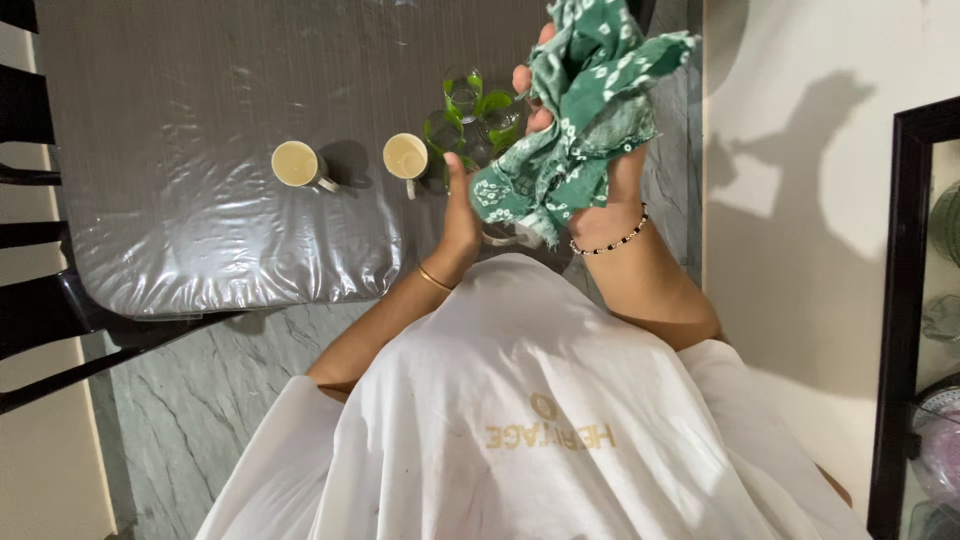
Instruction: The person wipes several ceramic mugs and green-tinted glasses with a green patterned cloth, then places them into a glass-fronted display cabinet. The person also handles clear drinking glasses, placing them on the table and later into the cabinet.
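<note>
Flanking cups point(297, 163), glasses point(463, 95) behind cloth point(575, 120)

One head-worn view, steeply downward over the table point(200, 150), close above the hands

A home dining area: a plastic-covered table point(220, 150) with cups point(297, 163) and glasses point(470, 110) upper left, dark chairs point(40, 300) at left, a glass-fronted cabinet point(905, 300) at right.

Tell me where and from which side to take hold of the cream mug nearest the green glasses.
Take the cream ceramic mug by its small handle, which juts toward the person's side of the grey plastic-covered table. Come in from that near side; the green-patterned drinking glasses crowd the mug's right side, so approaching there seems awkward.
</note>
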